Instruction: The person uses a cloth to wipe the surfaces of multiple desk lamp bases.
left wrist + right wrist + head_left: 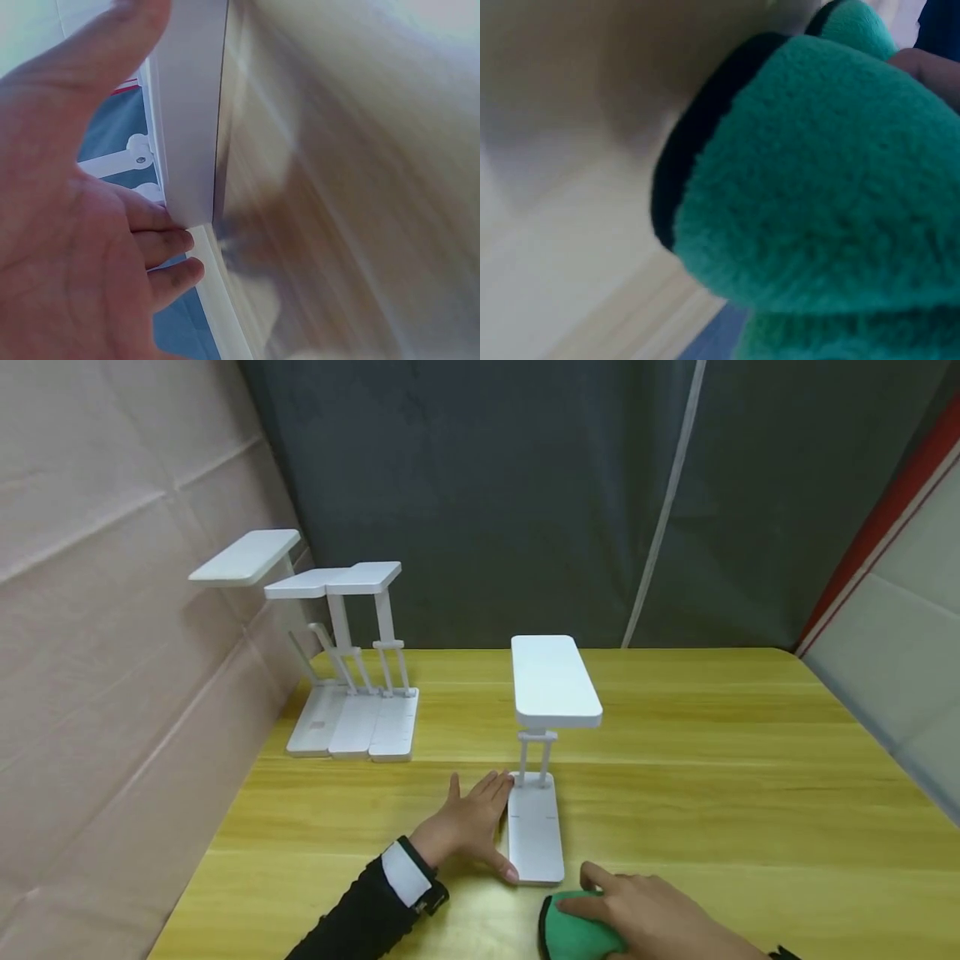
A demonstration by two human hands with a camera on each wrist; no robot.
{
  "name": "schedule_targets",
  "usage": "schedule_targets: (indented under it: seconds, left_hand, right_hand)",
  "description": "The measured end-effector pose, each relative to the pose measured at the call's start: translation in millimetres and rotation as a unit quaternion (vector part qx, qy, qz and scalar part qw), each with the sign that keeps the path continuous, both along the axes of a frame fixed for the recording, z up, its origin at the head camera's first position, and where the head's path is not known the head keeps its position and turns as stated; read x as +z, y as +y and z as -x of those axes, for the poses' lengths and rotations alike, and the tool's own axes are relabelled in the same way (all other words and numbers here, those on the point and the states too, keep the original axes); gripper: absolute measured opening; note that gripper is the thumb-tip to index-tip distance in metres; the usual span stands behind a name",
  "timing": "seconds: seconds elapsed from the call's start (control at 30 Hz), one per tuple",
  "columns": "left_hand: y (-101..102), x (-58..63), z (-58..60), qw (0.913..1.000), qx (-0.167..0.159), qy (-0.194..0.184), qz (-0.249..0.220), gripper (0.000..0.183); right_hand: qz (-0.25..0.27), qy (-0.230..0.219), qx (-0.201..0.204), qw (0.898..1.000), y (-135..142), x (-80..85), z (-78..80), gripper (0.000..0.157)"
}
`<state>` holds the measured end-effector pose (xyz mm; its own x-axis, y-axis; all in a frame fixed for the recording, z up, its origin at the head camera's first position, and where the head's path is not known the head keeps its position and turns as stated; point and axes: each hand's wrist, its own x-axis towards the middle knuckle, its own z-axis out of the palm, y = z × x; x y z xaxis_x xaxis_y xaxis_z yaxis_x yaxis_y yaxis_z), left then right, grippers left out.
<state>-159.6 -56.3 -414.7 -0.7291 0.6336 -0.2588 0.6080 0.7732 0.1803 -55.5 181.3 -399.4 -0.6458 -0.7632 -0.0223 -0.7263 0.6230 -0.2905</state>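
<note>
White stand (557, 683): left hand (467, 822), spread wide at its 9 o'clock, probably braces the base (535, 839) against sliding; right hand (651, 912) grips green cloth (576, 932) at 5 o'clock.

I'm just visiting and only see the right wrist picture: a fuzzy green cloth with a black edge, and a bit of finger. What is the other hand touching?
Observer: The left hand touches the left side of a white stand, down at its base.
Visitor: Where is that stand, compared with the cloth I see?
Observer: It stands farther back on the table than the green cloth.
Visitor: Is it the only stand there?
Observer: No, three more white stands are side by side at the back left.
</note>
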Motion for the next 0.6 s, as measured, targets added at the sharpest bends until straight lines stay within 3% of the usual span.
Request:
schedule_targets:
  seconds: [0.1,0.3,0.43,0.6]
  left_hand:
    - [-0.6,1.0,-0.5,1.0000,0.000,0.004,0.007,0.124]
    - [0.5,0.3,-0.5,1.0000,-0.003,0.001,0.001,0.124]
    - [1.7,-1.6,-0.6,1.0000,0.001,-0.004,0.001,0.124]
    - [2.5,-2.1,0.5,1.0000,0.001,0.002,0.003,0.125]
  right_hand:
    - [0.015,0.056,0.030,0.998,-20.2,-8.8,-1.3,0.056]
    - [0.008,0.095,-0.004,0.995,-43.7,-21.1,1.2,0.059]
    - [0.006,0.083,-0.040,0.996,-38.6,-22.0,0.6,0.059]
    - [0.010,0.034,-0.067,0.997,-23.0,-17.8,-0.5,0.061]
